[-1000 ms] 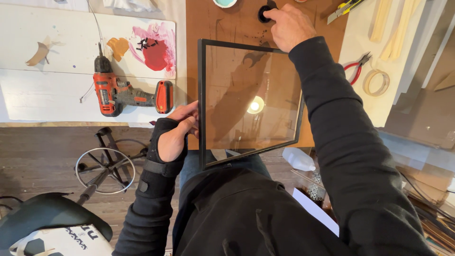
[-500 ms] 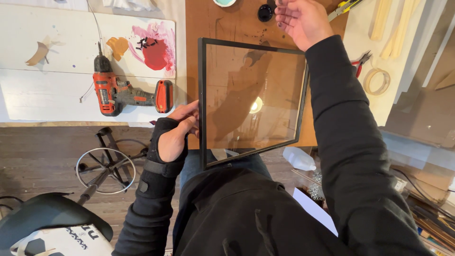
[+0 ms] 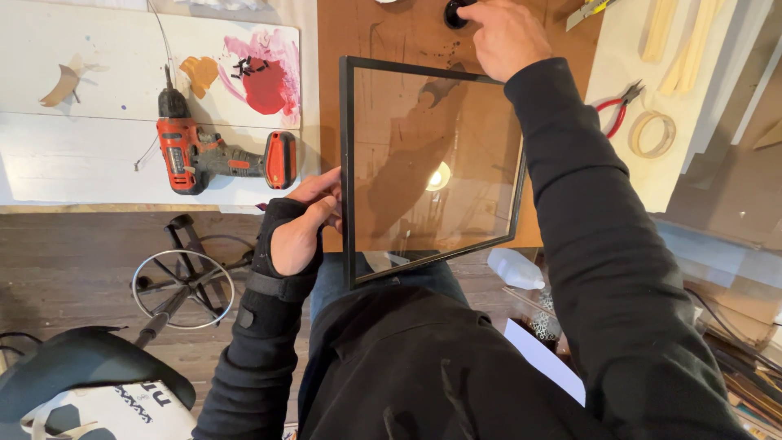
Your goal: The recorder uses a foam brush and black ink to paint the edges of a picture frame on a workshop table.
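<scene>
Glass in a thin black frame point(image 3: 432, 167) is being held upright over the lap, its lower edge near the body and its upper edge over the brown tabletop point(image 3: 383, 33). The frame's left rail is being gripped by the left hand point(image 3: 305, 224), which is wrapped in a black wrist brace point(image 3: 273, 277); the fingers are being curled around the rail, the thumb pressed on the near side, the forearm bent up from below. The right arm is being stretched out over the top of the frame, sleeve in black, and the right hand point(image 3: 505, 37) is being held knuckles up at the far edge of the brown tabletop. Its fingers are bunched and are being closed on a small black round knob point(image 3: 453, 12), though how firmly cannot be told.

To the left, an orange and black cordless drill point(image 3: 216, 155) is being shown lying on its side on a white board table point(image 3: 73, 163), beside red and yellow paint smears point(image 3: 252, 77). To the right, red-handled pliers point(image 3: 615, 106) and a roll of tape point(image 3: 652, 133) are lying on a pale surface. Below, dark wooden floorboards point(image 3: 73, 261) are being shown, with a stool's metal ring base point(image 3: 181, 287) standing on them.
</scene>
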